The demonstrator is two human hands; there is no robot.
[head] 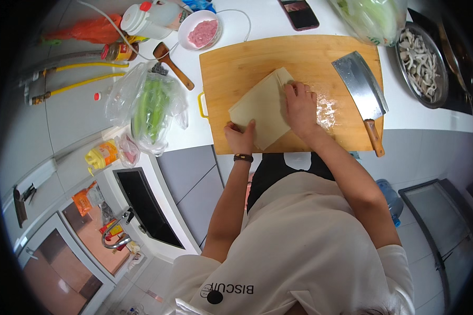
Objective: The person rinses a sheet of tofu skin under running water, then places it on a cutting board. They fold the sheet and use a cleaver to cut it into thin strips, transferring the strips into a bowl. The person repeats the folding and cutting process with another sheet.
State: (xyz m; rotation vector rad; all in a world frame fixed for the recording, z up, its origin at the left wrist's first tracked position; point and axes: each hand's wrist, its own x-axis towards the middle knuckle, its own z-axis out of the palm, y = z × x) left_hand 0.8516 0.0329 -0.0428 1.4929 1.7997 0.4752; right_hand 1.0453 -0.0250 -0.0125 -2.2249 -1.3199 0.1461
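On a wooden cutting board [236, 75] lies a flat stack of pale, thin dough or tofu sheets [266, 110], turned at an angle. My left hand [240, 137] grips its lower left edge, the thumb on top and the fingers curled at the side. At its right edge, my right hand [301, 108] has its fingers bent around the border; how much they hold underneath is hidden. Right of that hand the board shows a wet, whitish patch [326, 112]. A cleaver [360, 88] with a wooden handle rests along the board's right side, its handle towards me.
A bowl of minced meat [203, 34], a wooden spatula [174, 67] and bagged green vegetables [153, 110] stand left of the board. A phone [299, 15] and bagged leafy vegetable [372, 19] lie behind it. Sliced mushrooms [419, 65] fill a metal bowl at right. A sink [149, 208] is at lower left.
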